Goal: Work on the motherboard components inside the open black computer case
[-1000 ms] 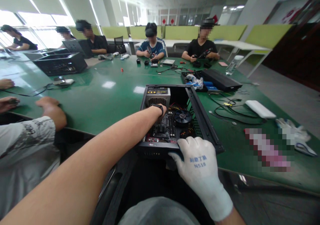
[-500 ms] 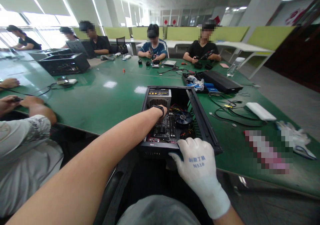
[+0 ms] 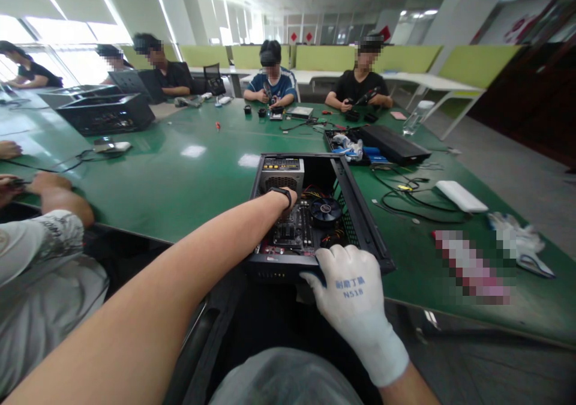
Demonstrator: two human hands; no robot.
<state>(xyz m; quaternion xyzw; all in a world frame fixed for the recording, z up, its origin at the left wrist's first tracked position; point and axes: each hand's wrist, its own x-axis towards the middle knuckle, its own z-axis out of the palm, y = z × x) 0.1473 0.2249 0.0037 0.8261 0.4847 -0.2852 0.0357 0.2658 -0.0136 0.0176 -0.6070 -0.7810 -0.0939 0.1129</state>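
An open black computer case [image 3: 387,255] lies in front of me, partly past the table's near edge. My right hand [image 3: 350,279], in a white glove, grips its near edge, thumb on the outer side and fingers over the rim. My bare left hand [image 3: 291,199], a black band at the wrist, reaches into the case beside the power supply [image 3: 288,171]. Its fingers are hidden, so what it touches cannot be made out. Around it are the motherboard [image 3: 284,234], a round black fan [image 3: 326,210] and coloured wires.
On the green table [image 3: 157,183], black cables [image 3: 396,204], a white box [image 3: 461,196] and loose gloves [image 3: 517,243] lie to the right. Behind the case is a black tray [image 3: 330,141] holding gloves. A person [image 3: 42,261] sits close on my left; others sit across.
The view has turned slightly right, so the table and people sit further left in the picture. Both hands keep their places at the computer case.
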